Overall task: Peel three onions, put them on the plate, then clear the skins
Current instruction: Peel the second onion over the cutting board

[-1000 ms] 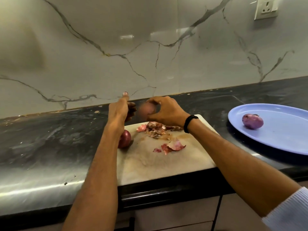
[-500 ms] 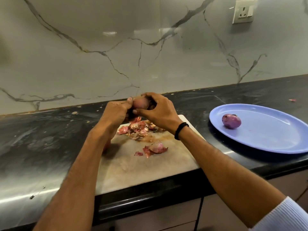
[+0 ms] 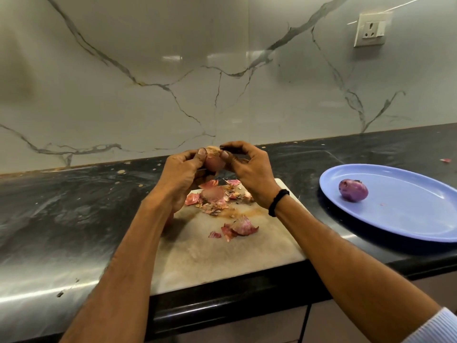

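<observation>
Grip-wise, both hands are on the same onion [image 3: 214,162], held up in the air over the far edge of the cutting board [image 3: 222,263]. Left hand [image 3: 183,169] is curled round its left side and underneath, with the thumb up near the papery brown top. Right hand [image 3: 249,169] comes in from the other side, thumb pressed against the onion and the forefinger arched over the top, pinching at that dry end. So the onion sits right between the two grips, touching both, nothing under it but air. It looks pinkish and smooth on the side facing me; I can't tell how much skin is on the far side.

Below the hands, a heap of skins [image 3: 217,196] lies on the back part of the board, and a smaller cluster [image 3: 238,227] sits apart from it nearer the middle. One stray bit [image 3: 445,160] is way off on the black counter [image 3: 61,219], behind the plate.

Off to the right, the blue plate [image 3: 408,219] is on the counter just beside the board, with one peeled onion [image 3: 353,190] on its left part. Black wristband [image 3: 278,201] on the right wrist, marble-look wall behind with a socket [image 3: 370,29].
</observation>
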